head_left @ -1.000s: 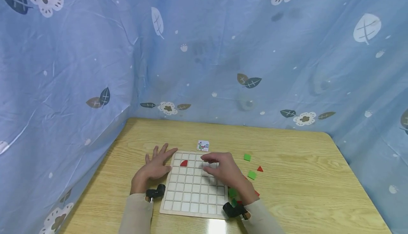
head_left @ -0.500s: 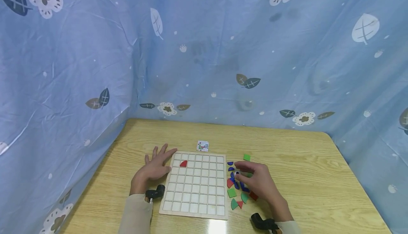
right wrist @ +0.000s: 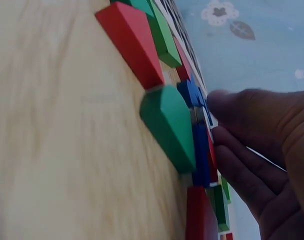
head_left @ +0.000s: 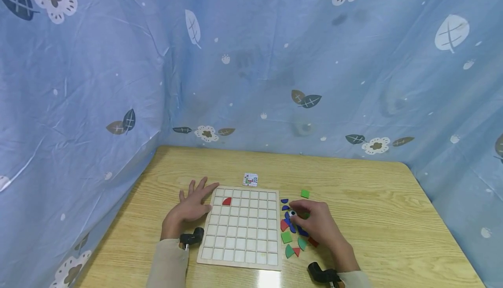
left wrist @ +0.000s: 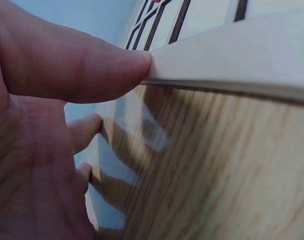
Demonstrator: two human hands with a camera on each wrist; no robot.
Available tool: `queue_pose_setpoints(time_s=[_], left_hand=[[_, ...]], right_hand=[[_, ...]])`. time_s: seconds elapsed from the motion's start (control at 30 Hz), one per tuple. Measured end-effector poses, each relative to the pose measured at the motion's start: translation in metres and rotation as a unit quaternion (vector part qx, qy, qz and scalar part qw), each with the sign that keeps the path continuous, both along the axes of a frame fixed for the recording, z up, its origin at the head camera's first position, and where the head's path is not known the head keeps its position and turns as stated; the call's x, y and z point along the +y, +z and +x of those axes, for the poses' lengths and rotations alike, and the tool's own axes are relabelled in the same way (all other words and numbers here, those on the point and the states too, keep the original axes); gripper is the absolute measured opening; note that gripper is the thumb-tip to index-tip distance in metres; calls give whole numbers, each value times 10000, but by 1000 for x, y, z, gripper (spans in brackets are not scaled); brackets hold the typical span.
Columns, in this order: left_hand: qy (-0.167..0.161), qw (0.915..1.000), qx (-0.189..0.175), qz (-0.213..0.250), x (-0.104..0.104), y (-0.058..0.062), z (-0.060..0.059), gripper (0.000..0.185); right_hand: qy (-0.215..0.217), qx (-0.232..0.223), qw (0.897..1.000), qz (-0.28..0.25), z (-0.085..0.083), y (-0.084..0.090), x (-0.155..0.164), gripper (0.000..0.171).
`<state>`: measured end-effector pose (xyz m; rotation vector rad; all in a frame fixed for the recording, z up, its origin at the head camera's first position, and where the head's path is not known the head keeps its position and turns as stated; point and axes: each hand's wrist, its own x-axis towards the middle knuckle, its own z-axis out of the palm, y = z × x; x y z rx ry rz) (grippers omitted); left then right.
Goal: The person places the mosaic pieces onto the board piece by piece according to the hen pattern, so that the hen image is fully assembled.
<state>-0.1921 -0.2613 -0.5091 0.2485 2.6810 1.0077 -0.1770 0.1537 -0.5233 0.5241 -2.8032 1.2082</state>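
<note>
Left hand [head_left: 191, 209] flat on light wooden table [head_left: 373, 200], fingers straight, thumb tip against left edge of pale wooden grid board [head_left: 241, 226], lower centre. Right hand [head_left: 316, 224] right of board, fingertips curled over small blue pieces [head_left: 291, 227]; grasp unclear. Red quarter-circle piece [head_left: 226, 201] in board's upper-left cells.

One grid board [head_left: 240, 231], one card [head_left: 250, 179], two hands.

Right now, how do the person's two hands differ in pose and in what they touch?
The left hand lies flat, fingers spread, its thumb against the grid board's left edge; the right hand is curled over the loose colored pieces beside the board's right edge. The left touches only the board; the right reaches the pieces. Both rest low on the wooden table.
</note>
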Motion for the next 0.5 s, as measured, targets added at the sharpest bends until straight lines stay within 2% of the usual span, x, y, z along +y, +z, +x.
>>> queue_pose_setpoints(time_s=[0.3,0.5], left_hand=[[-34,10000,-24,15,3,3,0,81],[76,9999,-32,-131,2,1,2,82]], right_hand=[[-42,293,9994,199,-5,0,-7,33],[-321,401,9977,451,-2,1,-8,35]])
